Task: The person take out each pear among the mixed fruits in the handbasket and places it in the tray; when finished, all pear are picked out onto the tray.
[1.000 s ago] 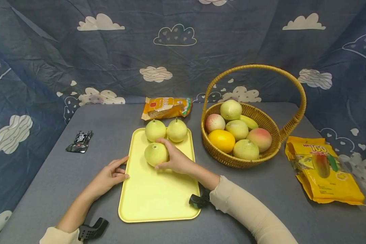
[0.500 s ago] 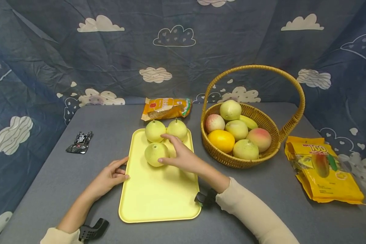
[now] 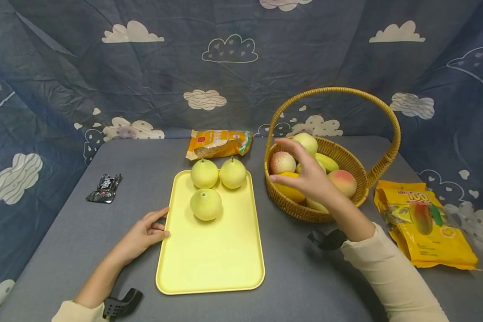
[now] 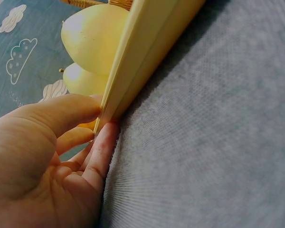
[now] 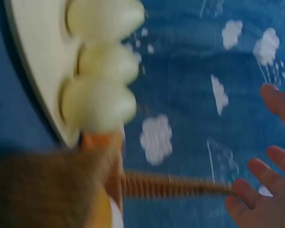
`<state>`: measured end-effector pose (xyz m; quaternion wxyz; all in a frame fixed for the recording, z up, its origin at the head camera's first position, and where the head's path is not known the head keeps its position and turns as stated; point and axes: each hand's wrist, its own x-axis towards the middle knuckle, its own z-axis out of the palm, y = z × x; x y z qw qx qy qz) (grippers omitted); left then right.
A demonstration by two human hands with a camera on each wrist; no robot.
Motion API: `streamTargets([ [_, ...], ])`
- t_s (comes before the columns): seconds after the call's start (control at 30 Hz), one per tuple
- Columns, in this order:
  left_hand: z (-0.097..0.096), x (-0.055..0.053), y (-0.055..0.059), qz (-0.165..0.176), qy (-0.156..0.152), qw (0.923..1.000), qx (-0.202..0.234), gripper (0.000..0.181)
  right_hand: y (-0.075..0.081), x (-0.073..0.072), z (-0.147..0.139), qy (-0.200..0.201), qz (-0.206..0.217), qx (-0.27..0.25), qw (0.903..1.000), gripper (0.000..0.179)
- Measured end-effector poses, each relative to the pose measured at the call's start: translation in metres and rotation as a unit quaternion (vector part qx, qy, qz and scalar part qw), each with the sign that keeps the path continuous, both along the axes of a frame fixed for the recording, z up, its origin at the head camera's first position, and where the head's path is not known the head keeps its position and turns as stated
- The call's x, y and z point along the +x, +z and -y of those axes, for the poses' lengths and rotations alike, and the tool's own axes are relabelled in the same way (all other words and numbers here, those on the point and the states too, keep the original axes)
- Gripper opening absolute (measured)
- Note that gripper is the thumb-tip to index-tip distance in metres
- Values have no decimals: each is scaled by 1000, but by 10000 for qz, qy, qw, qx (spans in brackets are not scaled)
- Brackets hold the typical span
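A yellow tray point(image 3: 209, 268) bears three pale green pears: one nearest the person point(image 3: 205, 205), and two behind it, a left pear point(image 3: 204, 173) and a right pear point(image 3: 233, 172). My left hand point(image 3: 141, 235) holds the tray's left edge; in the left wrist view its thumb point(image 4: 71, 111) lies at the rim, with fingertips against the side. Over the front left of a wicker basket point(image 3: 302, 215) hovers my right hand point(image 3: 311, 179), thumb and fingers spread, holding nothing. It partly hides the fruit inside: a peach point(image 3: 343, 182), a speckled peach point(image 3: 282, 162), a yellow fruit point(image 3: 287, 193), a pear point(image 3: 307, 143).
The basket's tall handle point(image 3: 338, 90) arches over the fruit. An orange bread bag point(image 3: 218, 144) lies behind the tray. To the right is a yellow snack bag point(image 3: 426, 223), and at the far left a small black wrapper point(image 3: 104, 188). A patterned cloth point(image 3: 145, 80) hangs behind.
My right hand has let go of the front pear, leaving it on the tray, and has moved right to above the basket. My left hand has stayed at the tray's edge.
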<state>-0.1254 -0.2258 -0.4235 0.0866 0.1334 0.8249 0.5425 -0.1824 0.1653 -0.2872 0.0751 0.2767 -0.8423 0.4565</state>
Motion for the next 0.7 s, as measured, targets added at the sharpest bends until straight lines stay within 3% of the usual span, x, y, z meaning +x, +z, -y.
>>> streamTargets([
  [0.17, 1, 1, 1, -97, -38, 9999, -6, 64, 29, -7, -19, -328, 182, 73, 9993, 69],
  [0.3, 1, 1, 2, -91, -46, 9999, 36, 64, 35, -23, -32, -409, 403, 35, 9983, 69],
  [0.53, 1, -1, -1, -72, -13, 10000, -21, 63, 4, -73, -59, -492, 728, -66, 9961, 74],
  [0.7, 1, -2, -2, -36, 10, 10000, -78, 63, -12, -83, -66, -400, 1137, -246, 9924, 75],
])
